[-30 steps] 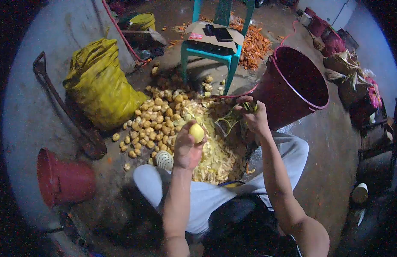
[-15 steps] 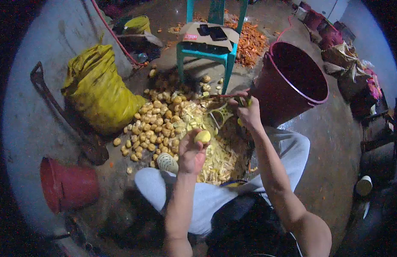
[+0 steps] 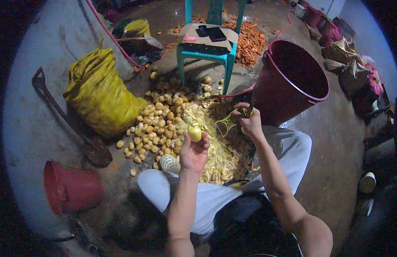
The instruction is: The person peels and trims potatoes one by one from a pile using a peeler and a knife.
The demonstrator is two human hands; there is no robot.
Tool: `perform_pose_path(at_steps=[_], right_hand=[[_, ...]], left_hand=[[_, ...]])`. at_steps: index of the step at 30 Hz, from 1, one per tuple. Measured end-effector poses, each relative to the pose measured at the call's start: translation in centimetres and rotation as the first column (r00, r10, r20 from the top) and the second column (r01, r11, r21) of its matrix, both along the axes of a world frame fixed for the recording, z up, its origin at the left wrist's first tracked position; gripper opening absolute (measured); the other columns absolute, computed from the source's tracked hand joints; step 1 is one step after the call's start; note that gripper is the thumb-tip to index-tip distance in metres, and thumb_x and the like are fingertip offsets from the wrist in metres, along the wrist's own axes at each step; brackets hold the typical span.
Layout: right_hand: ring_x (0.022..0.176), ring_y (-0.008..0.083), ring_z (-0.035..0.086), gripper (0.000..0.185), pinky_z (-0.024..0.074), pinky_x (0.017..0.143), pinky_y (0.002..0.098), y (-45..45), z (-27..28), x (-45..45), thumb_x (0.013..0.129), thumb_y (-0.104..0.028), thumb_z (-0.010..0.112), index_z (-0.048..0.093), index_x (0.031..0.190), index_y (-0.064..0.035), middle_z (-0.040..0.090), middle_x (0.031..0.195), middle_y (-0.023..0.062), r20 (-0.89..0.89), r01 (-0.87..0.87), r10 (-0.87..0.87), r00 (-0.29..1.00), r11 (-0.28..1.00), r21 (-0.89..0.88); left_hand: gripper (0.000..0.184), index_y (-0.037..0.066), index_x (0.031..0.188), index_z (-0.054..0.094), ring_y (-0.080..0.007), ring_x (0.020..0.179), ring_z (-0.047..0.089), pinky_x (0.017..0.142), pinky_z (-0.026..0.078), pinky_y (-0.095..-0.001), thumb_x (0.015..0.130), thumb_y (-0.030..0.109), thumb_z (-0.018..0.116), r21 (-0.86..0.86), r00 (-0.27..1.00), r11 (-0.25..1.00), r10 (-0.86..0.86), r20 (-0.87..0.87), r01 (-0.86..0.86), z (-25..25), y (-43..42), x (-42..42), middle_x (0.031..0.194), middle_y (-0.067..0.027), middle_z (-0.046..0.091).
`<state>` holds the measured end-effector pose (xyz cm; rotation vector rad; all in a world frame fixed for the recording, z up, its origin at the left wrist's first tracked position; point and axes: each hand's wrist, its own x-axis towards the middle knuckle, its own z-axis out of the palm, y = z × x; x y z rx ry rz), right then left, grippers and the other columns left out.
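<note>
My left hand (image 3: 193, 155) is closed around a peeled potato (image 3: 194, 133), pale yellow and smooth, held up above the pile. My right hand (image 3: 250, 122) grips a green peeler (image 3: 227, 121) with an open, forked head that points left toward the potato. The peeler and the potato are apart. Below both hands lies a heap of potato peelings (image 3: 220, 160). Unpeeled potatoes (image 3: 157, 128) are piled on the floor to the left of the peelings.
A large maroon bin (image 3: 279, 90) stands at right, close to my right hand. A yellow sack (image 3: 102, 94) and a red bucket (image 3: 74, 188) are at left. Ahead, a teal chair (image 3: 205, 53) carries cardboard; orange scraps (image 3: 249, 40) lie behind it.
The potato has turned more upright in my left hand, which sits slightly further right. The peeler has tilted in my right hand, and the view has shifted a little.
</note>
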<state>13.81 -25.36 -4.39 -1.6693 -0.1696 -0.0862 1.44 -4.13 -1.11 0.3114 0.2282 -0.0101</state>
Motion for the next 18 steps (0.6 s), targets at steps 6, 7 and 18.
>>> perform_pose_path(at_steps=[6,7,18], right_hand=[[0.091,0.0214,0.065,0.028,0.0490,0.083,0.0332,-3.7,-6.8,-2.1,0.077,-0.017,0.077,0.066,0.097,-0.0024,0.070,0.093,0.0105,0.028,-0.016,0.032,0.999,0.900,-0.436],[0.094,0.0265,0.065,0.033,0.0490,0.084,0.0351,-4.4,-8.7,-2.4,0.075,-0.023,0.079,0.066,0.098,-0.0025,0.069,0.096,0.0143,-0.018,-0.041,0.037,0.999,0.873,-0.486],[0.084,0.0281,0.067,0.042,0.0514,0.077,0.0373,-8.8,-17.2,-7.1,0.073,-0.037,0.081,0.067,0.096,-0.0055,0.070,0.089,0.0160,-0.405,-0.210,-0.052,0.913,0.789,-0.577]], left_hand=[[0.038,0.006,0.107,0.057,-0.0182,0.074,0.059,0.061,0.045,-0.0303,0.096,0.042,0.052,0.205,0.963,0.978,0.019,-0.270,0.038,-5.6,-0.4,2.8,0.089,-0.0104,0.064],[0.035,0.007,0.106,0.058,-0.0173,0.074,0.059,0.061,0.045,-0.0303,0.096,0.040,0.052,0.319,0.951,0.944,0.026,-0.308,0.078,-8.0,-0.7,3.3,0.088,-0.0099,0.064],[0.045,0.004,0.128,0.049,-0.0218,0.083,0.065,0.070,0.050,-0.0307,0.096,0.035,0.054,0.299,0.851,0.850,-0.495,0.174,0.433,4.9,-18.6,13.6,0.110,-0.0137,0.065]])
